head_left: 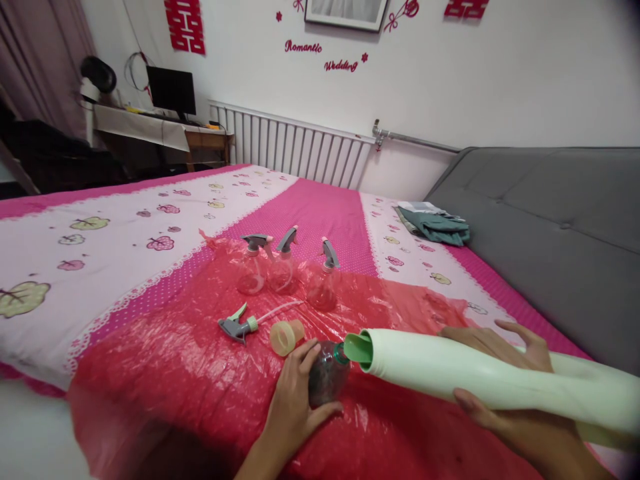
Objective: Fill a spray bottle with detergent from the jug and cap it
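Pink bedding (325, 207) lies beneath a red plastic sheet (175, 373). From the head view, I record the left hand (295, 397) clasped around a small bottle (325, 387) on the sheet; the right hand (520, 423) grips a large pale bottle (435, 363), laid sideways, its green spout (357, 348) at the small bottle's neck.

I face a pink and white bedspread (325, 203) printed with trees; to my right, folded green cloth (436, 227) lies on it near a padded grey headboard (565, 200). A barred radiator (295, 140) runs along the wall (510, 80) below red "Romantic Wedding" lettering (303, 47). 2 red cut-outs (186, 27) flank a framed picture (346, 11). To my left, a monitor (173, 90) sits on a cloth-covered desk (143, 127), near a fan (99, 75) and a mauve curtain (47, 60).
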The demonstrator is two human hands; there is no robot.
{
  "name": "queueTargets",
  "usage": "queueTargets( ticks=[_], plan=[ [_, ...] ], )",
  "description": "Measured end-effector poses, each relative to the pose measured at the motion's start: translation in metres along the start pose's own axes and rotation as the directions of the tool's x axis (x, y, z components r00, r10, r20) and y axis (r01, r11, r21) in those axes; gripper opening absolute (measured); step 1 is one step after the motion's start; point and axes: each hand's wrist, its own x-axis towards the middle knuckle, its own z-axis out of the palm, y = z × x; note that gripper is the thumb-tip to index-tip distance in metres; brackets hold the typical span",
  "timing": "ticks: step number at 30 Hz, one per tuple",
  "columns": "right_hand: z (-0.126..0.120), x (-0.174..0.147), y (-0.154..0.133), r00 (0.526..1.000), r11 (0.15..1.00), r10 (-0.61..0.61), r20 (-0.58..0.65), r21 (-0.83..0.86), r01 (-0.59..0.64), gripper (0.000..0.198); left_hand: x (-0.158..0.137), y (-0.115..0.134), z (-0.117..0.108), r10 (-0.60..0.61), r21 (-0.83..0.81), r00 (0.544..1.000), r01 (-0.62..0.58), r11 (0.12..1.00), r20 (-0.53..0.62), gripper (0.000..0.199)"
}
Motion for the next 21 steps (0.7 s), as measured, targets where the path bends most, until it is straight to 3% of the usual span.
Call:
queueTargets(
  ticks=[21],
  plan=[
    [0.0012, -0.0015, 0.0017, 1.0, 0.999, -0.028, -0.004, -0.036, 0.028, 0.044, 0.0014, 0.0011, -0.0007, 0.003, 0.003, 1.0, -0.003, 1.0, -0.015, 0.1]
  ],
)
